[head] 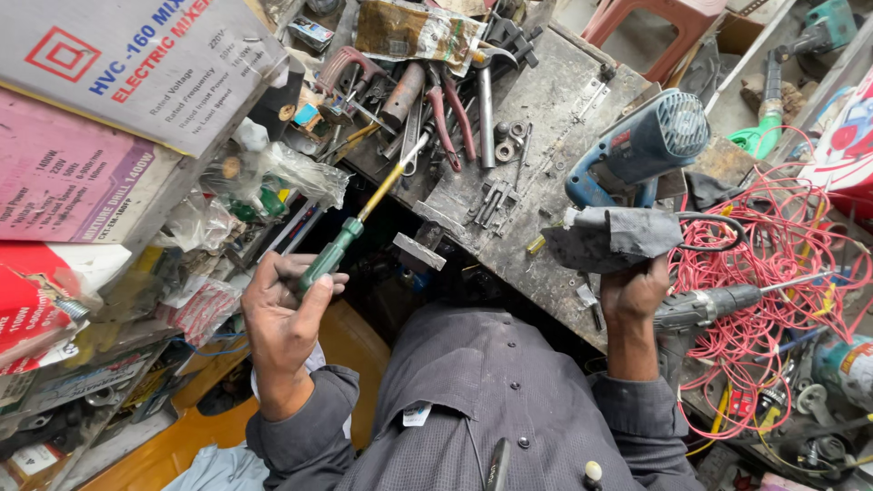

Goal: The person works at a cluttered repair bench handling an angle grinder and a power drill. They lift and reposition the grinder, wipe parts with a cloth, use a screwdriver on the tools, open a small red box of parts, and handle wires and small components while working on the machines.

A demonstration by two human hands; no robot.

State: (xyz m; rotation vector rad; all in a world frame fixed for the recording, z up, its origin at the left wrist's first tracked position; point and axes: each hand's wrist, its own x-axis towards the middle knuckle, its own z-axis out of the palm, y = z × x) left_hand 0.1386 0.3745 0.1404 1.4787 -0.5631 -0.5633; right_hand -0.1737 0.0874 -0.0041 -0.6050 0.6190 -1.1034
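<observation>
Two hands in my feed, both busy. Left hand (284, 314) is raised at lower left, fingers wrapped tight around the green handle of a screwdriver (356, 223); its yellow shank and metal tip point up and right toward the tool pile (427, 100) on the workbench (546, 100). The screwdriver is in the air, over the dark gap at the bench's near edge, not touching the bench top. Right hand (634, 291) sits at the bench's near right edge, fingers closed on a grey cloth (611, 238) bunched over something I cannot make out. Just above the cloth rests a blue power tool (641, 145) with a grey vented end, touching or nearly touching the cloth; I cannot tell which. Right of the hand lies a grey drill (718, 305) on a tangle of red wire (773, 264). Red-handled pliers (446, 118) and a hammer (485, 100) lie in the pile. Stacked cardboard boxes (109, 109) fill the upper left, plastic bags (282, 173) just beside them. I see a grey shirt (491, 400) at the bottom centre.
</observation>
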